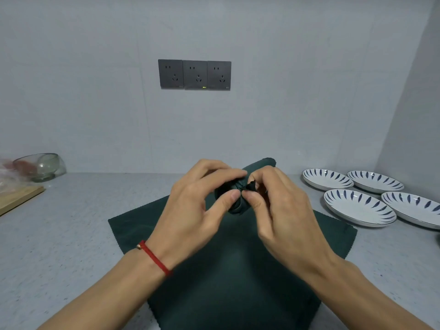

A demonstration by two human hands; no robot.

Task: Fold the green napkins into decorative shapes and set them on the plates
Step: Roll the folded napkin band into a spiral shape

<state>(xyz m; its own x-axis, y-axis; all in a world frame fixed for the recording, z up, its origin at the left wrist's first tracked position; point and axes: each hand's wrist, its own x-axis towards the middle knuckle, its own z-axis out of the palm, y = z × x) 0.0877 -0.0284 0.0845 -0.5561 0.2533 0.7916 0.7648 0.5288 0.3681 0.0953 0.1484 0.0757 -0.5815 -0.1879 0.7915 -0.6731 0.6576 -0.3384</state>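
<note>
A dark green napkin rolled into a thick tube (260, 164) is held up above the counter between both hands. My left hand (197, 201) grips the roll's near end with thumb and curled fingers. My right hand (278, 206) pinches a small twisted tip of the cloth (252, 186) at that same end. Flat green napkins (228, 270) lie spread on the grey counter beneath my hands. Several white plates with blue leaf marks (357, 207) stand on the counter at the right, with nothing on them.
A glass bowl (41, 166) and a wooden board (16, 198) with a plastic bag sit at the far left. Three dark wall sockets (194, 75) are on the back wall. A side wall closes the right corner behind the plates.
</note>
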